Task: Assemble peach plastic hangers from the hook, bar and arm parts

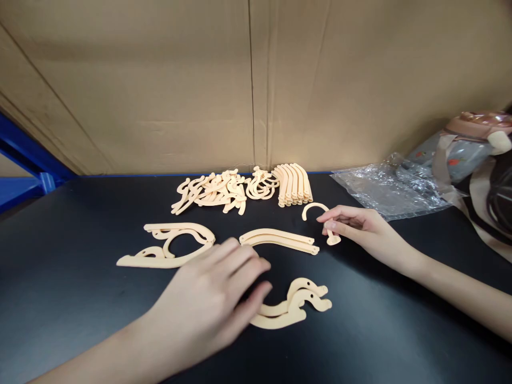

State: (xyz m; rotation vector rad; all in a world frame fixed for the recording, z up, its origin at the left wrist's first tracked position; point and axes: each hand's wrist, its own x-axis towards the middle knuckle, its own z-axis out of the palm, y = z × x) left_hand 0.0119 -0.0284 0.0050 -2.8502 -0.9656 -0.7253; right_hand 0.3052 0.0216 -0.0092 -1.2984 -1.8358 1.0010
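Observation:
My right hand (pixel 356 226) pinches a cream plastic hook (pixel 315 207); its curved end points left and its flared foot (pixel 333 240) hangs below my fingers. My left hand (pixel 224 288) is over the table, fingers loosely bent and thumb apart, with nothing visible in its grasp. It partly covers two wavy cream hanger pieces (pixel 280 314); whether it touches them I cannot tell. Beyond its fingertips lie two slim curved arms (pixel 280 239), side by side. An assembled folding hanger (pixel 160 261) rests to the left, its right end near my left hand.
Along the back of the black table (pixel 72 298) are a heap of wavy pieces (pixel 216 189), a small pile of hooks (pixel 262 184) and a stack of curved arms (pixel 294 184). A clear plastic bag (pixel 392 186) and a strapped bottle (pixel 476 138) are at right. Cardboard (pixel 160 80) stands behind.

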